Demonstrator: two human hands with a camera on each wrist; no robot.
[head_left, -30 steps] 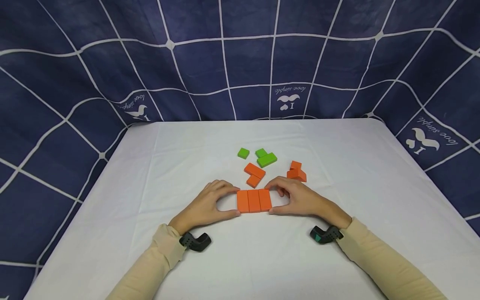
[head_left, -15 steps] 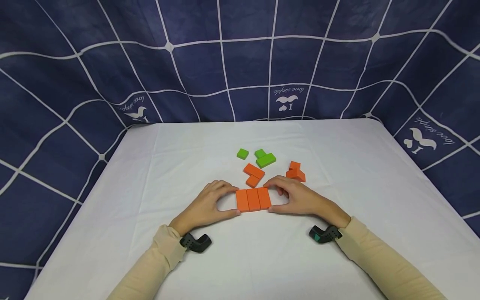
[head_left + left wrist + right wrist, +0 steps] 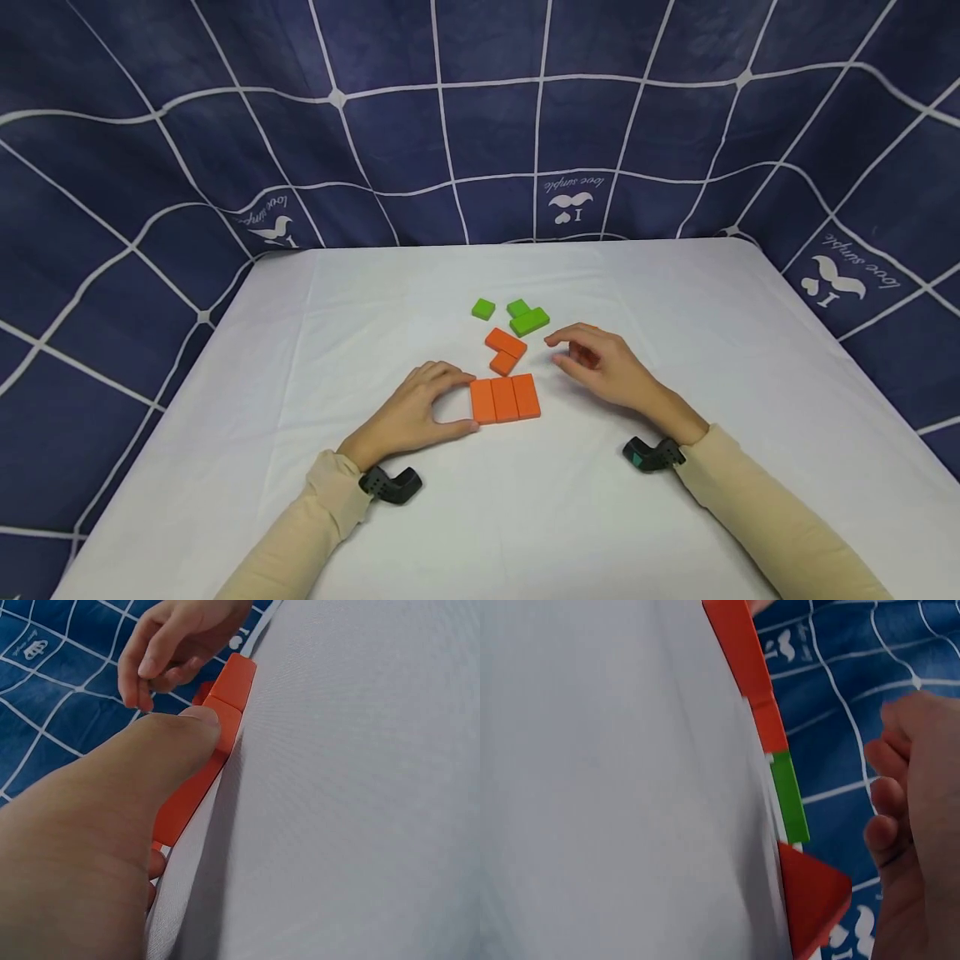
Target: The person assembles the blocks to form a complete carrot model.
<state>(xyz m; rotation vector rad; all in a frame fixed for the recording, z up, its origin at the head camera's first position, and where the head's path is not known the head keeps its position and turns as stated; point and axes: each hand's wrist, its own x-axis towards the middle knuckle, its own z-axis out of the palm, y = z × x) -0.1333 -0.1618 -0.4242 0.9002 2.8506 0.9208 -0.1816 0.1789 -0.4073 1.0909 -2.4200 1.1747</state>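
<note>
Three orange rectangular blocks [image 3: 506,399] lie side by side in a row on the white table. My left hand [image 3: 415,419] grips the row's left block, with its thumb [image 3: 176,742] at the near corner and its index finger at the far one. My right hand [image 3: 611,371] is off the row, raised to its right with loosely bent fingers and nothing held. An orange triangular block [image 3: 810,900] shows in the right wrist view; in the head view the right hand hides it. Just beyond the row lie two more orange blocks [image 3: 506,350], touching at an angle.
Farther back sit a small green block [image 3: 483,309] and a pair of green blocks [image 3: 529,321]. A dark blue curtain [image 3: 480,125] with white grid lines stands behind the white-covered table [image 3: 360,333] and along both sides.
My right hand has let go of the row's right end and moved up and right, over the orange pieces there. The left hand keeps its place on the row.
</note>
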